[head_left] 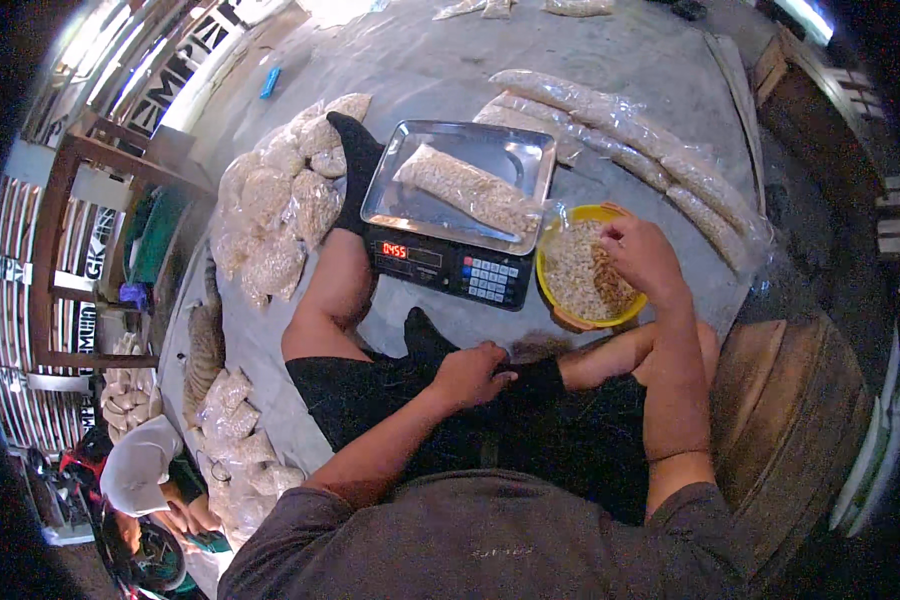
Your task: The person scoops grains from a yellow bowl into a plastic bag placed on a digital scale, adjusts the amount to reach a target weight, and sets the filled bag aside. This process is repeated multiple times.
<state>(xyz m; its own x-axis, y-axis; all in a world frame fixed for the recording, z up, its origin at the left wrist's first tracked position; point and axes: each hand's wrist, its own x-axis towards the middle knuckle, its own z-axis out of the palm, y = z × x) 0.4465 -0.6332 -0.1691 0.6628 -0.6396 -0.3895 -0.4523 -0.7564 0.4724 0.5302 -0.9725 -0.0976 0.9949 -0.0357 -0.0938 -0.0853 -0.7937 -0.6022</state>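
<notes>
In front of me on the right stands a yellow bowl (542, 262) of pale small pieces, with browner ones on one side. My right hand (635, 255) is over its right part, fingertips pinched together; what they hold, if anything, is hidden. My left hand (470, 375) rests on my dark-clothed lap, loosely closed with nothing visible in it. A black digital scale (445, 270) with a lit red display sits between my legs. On its metal tray (397, 190) lies a long clear plastic bag (470, 190) of the pale pieces, its end reaching toward the bowl.
Long filled bags (620, 150) lie beyond the bowl. Heaped filled bags (280, 195) are left of my foot, more bags (245, 455) nearer me. A tabby cat (205, 350) lies at left. A person in a white cap (142, 465) is lower left. A wooden block (790, 410) stands right.
</notes>
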